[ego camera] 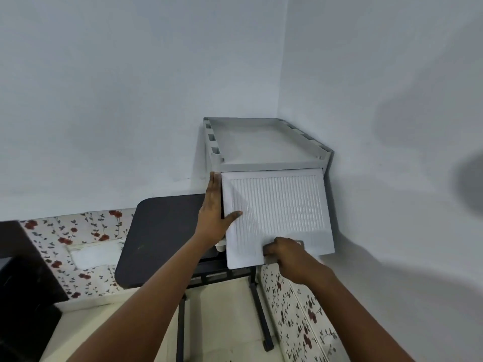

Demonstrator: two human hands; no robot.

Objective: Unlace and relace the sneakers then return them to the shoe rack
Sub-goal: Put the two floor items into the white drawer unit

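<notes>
A grey plastic shoe rack (264,142) stands in the corner of two pale walls, its shallow top tray bare. Below the tray a white ribbed door panel (277,212) is swung outward and upward from the rack's front, so its grooved face tilts toward the camera.

The left hand (214,212) lies flat along the panel's left edge — fingers straight and pointing up toward the tray, thumb spread across the ribbed face. The hand is open and pressing rather than clasping. The right hand (287,253) is at the panel's lower edge with its fingers curled around that edge, gripping it near a small notch (possibly a handle, though too little of it shows to tell).

No sneakers can be seen; the raised panel hides the inside of the rack.

Just left of the rack is a dark table (162,236) with rounded corners on black metal legs — it sits close beside the rack's lower left. Floral-patterned cloth (78,239) with red flowers lies to the left behind the table, and more of it runs along the right.
</notes>
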